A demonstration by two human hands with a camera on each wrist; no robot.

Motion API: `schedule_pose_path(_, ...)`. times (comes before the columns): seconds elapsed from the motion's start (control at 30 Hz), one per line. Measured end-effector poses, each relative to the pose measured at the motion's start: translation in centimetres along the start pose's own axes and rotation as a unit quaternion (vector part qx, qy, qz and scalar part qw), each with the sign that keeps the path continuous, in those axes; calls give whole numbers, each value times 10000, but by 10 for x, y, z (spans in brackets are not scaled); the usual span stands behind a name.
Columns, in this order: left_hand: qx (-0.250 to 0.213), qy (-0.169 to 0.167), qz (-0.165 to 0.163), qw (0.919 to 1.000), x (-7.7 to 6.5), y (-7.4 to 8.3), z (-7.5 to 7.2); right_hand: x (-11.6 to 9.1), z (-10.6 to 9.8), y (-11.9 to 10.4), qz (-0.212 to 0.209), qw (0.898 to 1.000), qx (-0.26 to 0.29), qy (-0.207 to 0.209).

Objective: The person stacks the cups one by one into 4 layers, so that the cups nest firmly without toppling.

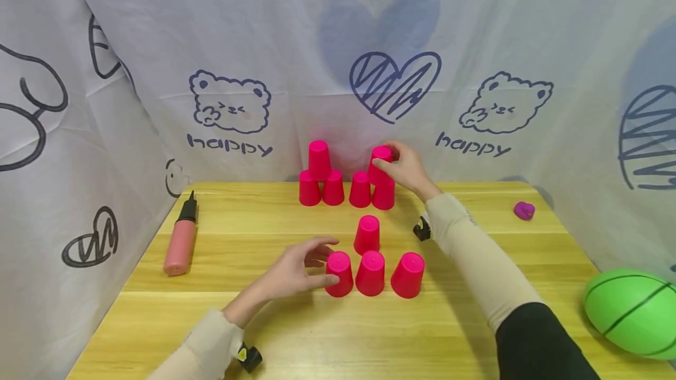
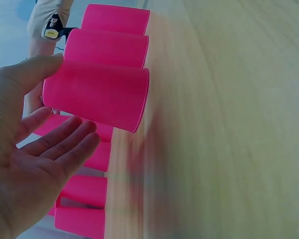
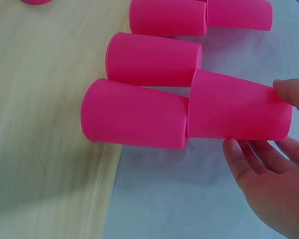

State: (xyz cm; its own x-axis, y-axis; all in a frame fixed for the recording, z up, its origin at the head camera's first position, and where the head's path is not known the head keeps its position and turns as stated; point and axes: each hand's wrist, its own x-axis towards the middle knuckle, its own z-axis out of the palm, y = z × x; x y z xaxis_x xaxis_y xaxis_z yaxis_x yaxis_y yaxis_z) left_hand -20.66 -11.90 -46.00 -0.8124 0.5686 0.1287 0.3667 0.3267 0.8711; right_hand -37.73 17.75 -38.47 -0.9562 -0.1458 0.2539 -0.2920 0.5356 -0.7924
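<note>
At the back of the table my right hand (image 1: 405, 166) holds an upside-down pink cup (image 3: 239, 107) by its narrow end, thumb on one side and fingers on the other. That cup rests over two upside-down cups, more over the right one (image 3: 137, 114) than the left one (image 1: 360, 190). My left hand (image 1: 290, 271) is nearest the left cup (image 1: 339, 274) of the front row, thumb at its side and the other fingers loosely spread behind it. Beside that cup stand a middle cup (image 1: 370, 274) and a right cup (image 1: 408, 275). Another cup (image 1: 367, 234) stands just behind them.
Left of the held cup, a small pyramid has one cup (image 1: 319, 160) on two others. A pink hand pump (image 1: 181, 242) lies at the table's left. Toward the right are a purple object (image 1: 524, 210) and a green ball (image 1: 631, 312). A printed curtain (image 1: 306, 34) hangs behind.
</note>
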Motion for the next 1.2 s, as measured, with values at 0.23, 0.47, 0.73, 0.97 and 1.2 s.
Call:
schedule_pose_path(0.23,-213,-79,36,9997,-1,-3,5,5,3,-2,-28,9998,-188,4)
schedule_pose_path(0.47,-189,-114,-26,9998,-1,-5,9,7,6,-5,-8,9999,-147,-36)
schedule_pose_path(0.73,-248,-109,-72,9996,-1,-6,13,7,9,-7,-32,9999,-131,-91)
schedule_pose_path(0.97,-419,-99,-194,9989,-1,-7,15,9,9,-8,-17,9999,-115,-122)
schedule_pose_path(1.2,-413,-87,-215,9989,0,-8,15,9,8,-10,30,9998,-130,-139)
